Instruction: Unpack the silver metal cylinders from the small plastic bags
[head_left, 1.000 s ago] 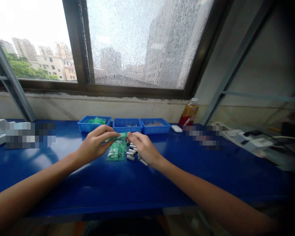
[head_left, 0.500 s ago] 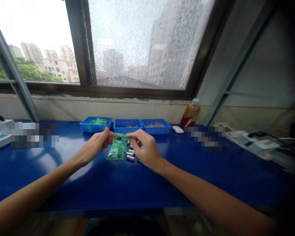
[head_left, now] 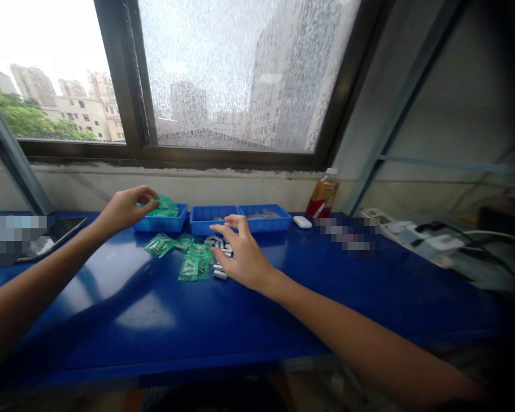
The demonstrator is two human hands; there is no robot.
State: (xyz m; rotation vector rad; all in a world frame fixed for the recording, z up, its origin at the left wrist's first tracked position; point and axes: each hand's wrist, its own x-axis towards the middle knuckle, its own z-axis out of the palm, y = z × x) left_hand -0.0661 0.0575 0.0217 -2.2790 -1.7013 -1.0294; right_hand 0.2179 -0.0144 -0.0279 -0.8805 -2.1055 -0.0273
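My left hand [head_left: 126,207] is stretched out to the left blue tray [head_left: 159,223] and its fingers pinch a small green bag [head_left: 166,204] over that tray. My right hand [head_left: 240,254] hovers with spread fingers over several small silver metal pieces [head_left: 218,269] on the blue table [head_left: 197,320], holding nothing. Several green bags [head_left: 195,263] lie on the table just left of the metal pieces, with two more green bags [head_left: 161,244] further left.
Two more blue trays [head_left: 210,216] [head_left: 266,216] stand in a row by the wall. A brown bottle [head_left: 324,197] and a white oval object [head_left: 302,222] sit right of them. A dark tablet [head_left: 54,234] lies far left; cables and white devices [head_left: 424,243] crowd the right.
My left hand left the spot where both hands met and carried a green bag back left to the tray. My right hand let go and spread over the metal pieces.
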